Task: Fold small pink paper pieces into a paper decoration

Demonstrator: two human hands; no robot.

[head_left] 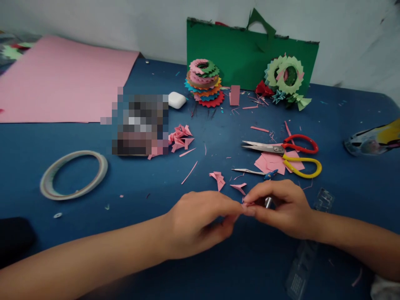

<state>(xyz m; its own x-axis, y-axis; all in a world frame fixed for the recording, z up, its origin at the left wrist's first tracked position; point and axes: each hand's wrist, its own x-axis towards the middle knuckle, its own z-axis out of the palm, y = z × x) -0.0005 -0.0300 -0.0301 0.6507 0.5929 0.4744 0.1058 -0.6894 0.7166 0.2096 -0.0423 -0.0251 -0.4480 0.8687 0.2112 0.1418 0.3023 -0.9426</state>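
My left hand (206,218) and my right hand (279,208) meet at the fingertips, both closed in a pinch. Between them is a small piece of pink paper (248,204), mostly covered by the fingers. Just beyond lie a folded pink paper piece (239,187) and a few folded pieces joined together (218,180). Scissors (276,148) with one red and one yellow handle rest on pink paper cutouts (265,163). Nearer my right hand is a thin pointed metal tool with a blue part (270,174).
A roll of tape (75,196) lies at left, near a large pink sheet (68,83). Stacked paper rings (204,83) and a green board (231,54) stand at the back. A pile of folded pink pieces (181,137) is mid-table. Under my right wrist is a clear plastic strip (301,266).
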